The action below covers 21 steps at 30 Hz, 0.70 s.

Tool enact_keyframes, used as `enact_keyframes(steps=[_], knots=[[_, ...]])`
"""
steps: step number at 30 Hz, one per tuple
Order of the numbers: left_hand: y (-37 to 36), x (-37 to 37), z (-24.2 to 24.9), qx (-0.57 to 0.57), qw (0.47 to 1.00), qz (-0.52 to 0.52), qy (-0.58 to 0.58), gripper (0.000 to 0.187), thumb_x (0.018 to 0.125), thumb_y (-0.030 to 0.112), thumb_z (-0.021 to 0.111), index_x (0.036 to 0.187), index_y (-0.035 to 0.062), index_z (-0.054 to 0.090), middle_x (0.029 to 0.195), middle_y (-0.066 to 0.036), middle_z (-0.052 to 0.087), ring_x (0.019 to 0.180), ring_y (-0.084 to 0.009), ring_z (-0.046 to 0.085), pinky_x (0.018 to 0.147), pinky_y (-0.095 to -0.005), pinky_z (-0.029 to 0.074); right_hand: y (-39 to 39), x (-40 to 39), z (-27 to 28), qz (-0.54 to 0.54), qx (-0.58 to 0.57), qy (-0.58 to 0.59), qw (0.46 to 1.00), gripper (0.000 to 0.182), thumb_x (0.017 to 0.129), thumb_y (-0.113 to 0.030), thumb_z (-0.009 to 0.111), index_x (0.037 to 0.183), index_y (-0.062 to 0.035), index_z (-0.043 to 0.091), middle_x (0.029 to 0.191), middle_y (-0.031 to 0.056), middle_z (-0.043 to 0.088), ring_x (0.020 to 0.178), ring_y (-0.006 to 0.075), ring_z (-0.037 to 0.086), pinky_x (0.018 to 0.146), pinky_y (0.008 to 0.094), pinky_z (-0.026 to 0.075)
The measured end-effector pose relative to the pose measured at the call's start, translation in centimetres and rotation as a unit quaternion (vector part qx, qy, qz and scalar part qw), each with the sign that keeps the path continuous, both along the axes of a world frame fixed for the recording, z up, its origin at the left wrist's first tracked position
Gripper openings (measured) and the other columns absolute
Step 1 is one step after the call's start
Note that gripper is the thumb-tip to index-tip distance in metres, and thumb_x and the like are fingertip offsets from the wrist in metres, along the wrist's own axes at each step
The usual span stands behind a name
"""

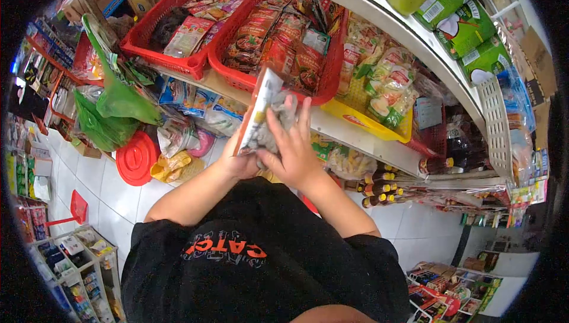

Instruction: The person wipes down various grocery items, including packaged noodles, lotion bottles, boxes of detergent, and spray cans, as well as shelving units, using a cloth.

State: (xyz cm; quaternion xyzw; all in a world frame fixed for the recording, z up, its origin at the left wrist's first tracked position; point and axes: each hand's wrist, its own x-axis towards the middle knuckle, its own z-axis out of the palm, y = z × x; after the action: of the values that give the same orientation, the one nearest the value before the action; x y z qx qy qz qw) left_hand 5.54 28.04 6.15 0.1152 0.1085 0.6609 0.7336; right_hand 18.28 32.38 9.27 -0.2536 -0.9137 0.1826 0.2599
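In front of my chest, my left hand (240, 164) grips a flat packet (268, 89) by its lower end. The packet is tilted, with a pale face and a reddish-brown edge. My right hand (294, 148) presses a bunched grey cloth (261, 135) against the packet's face, its fingers bent over the cloth. Part of the packet's face is hidden by the cloth and fingers. Just beyond my hands stands a red basket (218, 65) full of red seasoning packets (278, 41).
Left of it, another red basket (192, 68) holds pink and purple packets. On the right, a yellow basket (361, 122) holds clear-wrapped packets. Green pouches (468, 26) line the upper shelf; dark bottles (379, 189) stand below. Green plastic bags (118, 104) hang at left, above a red lid (137, 158).
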Motion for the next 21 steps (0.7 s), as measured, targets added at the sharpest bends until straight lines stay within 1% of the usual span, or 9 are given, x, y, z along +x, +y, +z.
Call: enact_keyframes(steps=[3,6,7,10,11,14,16,20,21], knots=[[-0.5,-1.3,-0.8,-0.016,0.997,0.035,0.074,0.059,0.087,0.036,0.043,0.134,0.0091,0.019,0.132,-0.007,0.033,0.119,-0.0212,0.035,0.099,-0.0363,0.028,0.1,0.3,1.1,0.026,-0.036,0.007,0.999,0.066,0.075,-0.06,0.046,0.116,-0.009,0.051,0.136,0.0287,0.011,0.125,0.0491,0.004,0.1,0.0545,0.01],[-0.2,-1.8,-1.8,0.026,0.978,0.12,0.168,0.07,0.081,0.025,0.058,0.134,0.0086,0.017,0.128,-0.009,0.037,0.114,-0.0217,0.042,0.096,-0.0353,0.032,1.4,0.8,0.5,0.038,-0.167,0.128,0.977,0.062,0.075,-0.059,0.046,0.105,-0.0067,0.057,0.134,0.0285,0.018,0.123,0.0469,0.017,0.1,0.0503,0.016],[-0.8,-1.7,-0.6,0.006,0.97,0.115,0.213,0.071,0.077,0.014,0.062,0.133,0.0067,0.02,0.126,-0.008,0.038,0.111,-0.019,0.043,0.094,-0.0323,0.034,1.8,0.6,0.0,0.021,-0.152,0.121,0.981,0.049,0.077,-0.049,0.052,0.099,-0.0064,0.059,0.129,0.0255,0.03,0.118,0.0402,0.031,0.098,0.043,0.024],[-1.3,-1.6,-1.5,0.058,0.909,0.105,0.4,0.068,0.077,0.008,0.06,0.133,0.0052,0.021,0.123,-0.007,0.04,0.11,-0.0156,0.042,0.094,-0.0294,0.034,1.6,-0.1,0.2,-0.01,-0.265,0.108,0.958,0.036,0.076,-0.034,0.059,0.099,-0.0063,0.059,0.122,0.0209,0.04,0.114,0.0354,0.037,0.095,0.039,0.029],[-1.4,-1.8,-2.1,0.035,0.917,0.1,0.383,0.06,0.078,0.011,0.059,0.128,0.0049,0.027,0.118,-0.006,0.042,0.107,-0.0143,0.044,0.091,-0.0284,0.035,1.8,-0.1,0.2,-0.022,-0.206,0.085,0.975,0.027,0.076,-0.02,0.059,0.098,-0.0035,0.058,0.115,0.0143,0.048,0.108,0.0264,0.046,0.091,0.0345,0.034],[-1.9,-2.9,-4.4,-0.04,0.94,0.092,0.328,0.037,0.082,0.02,0.056,0.114,0.0039,0.044,0.103,-0.003,0.051,0.095,-0.0102,0.048,0.083,-0.0254,0.039,3.5,-0.4,-0.2,-0.025,-0.396,0.243,0.885,0.026,0.078,-0.016,0.057,0.1,-0.0009,0.057,0.11,0.011,0.053,0.1,0.0204,0.051,0.087,0.0329,0.038],[-2.3,-3.3,-3.1,-0.081,0.945,0.119,0.295,0.023,0.086,0.023,0.051,0.101,0.0049,0.05,0.091,-0.001,0.053,0.086,-0.0083,0.05,0.076,-0.0231,0.04,6.2,-1.0,1.8,-0.026,-0.364,0.3,0.881,0.025,0.078,-0.013,0.056,0.1,-0.0013,0.058,0.094,0.0066,0.06,0.082,0.014,0.057,0.075,0.0274,0.045],[-3.2,-5.0,-2.8,-0.129,0.946,0.157,0.252,0.02,0.087,0.022,0.049,0.099,0.0057,0.051,0.087,0.0,0.053,0.08,-0.0092,0.051,0.071,-0.022,0.042,16.2,-1.5,3.8,-0.176,-0.238,0.18,0.938,0.033,0.077,-0.029,0.06,0.094,0.0001,0.06,0.08,0.0087,0.062,0.073,0.0172,0.057,0.068,0.0299,0.044],[-3.6,-5.2,-2.2,-0.135,0.945,0.163,0.251,0.021,0.087,0.023,0.049,0.099,0.0056,0.051,0.087,-0.001,0.053,0.08,-0.0094,0.051,0.071,-0.0222,0.042,18.3,-0.9,4.8,-0.247,-0.143,-0.046,0.957,0.034,0.077,-0.027,0.059,0.096,0.0014,0.058,0.09,0.015,0.059,0.083,0.0225,0.056,0.076,0.0318,0.042]])
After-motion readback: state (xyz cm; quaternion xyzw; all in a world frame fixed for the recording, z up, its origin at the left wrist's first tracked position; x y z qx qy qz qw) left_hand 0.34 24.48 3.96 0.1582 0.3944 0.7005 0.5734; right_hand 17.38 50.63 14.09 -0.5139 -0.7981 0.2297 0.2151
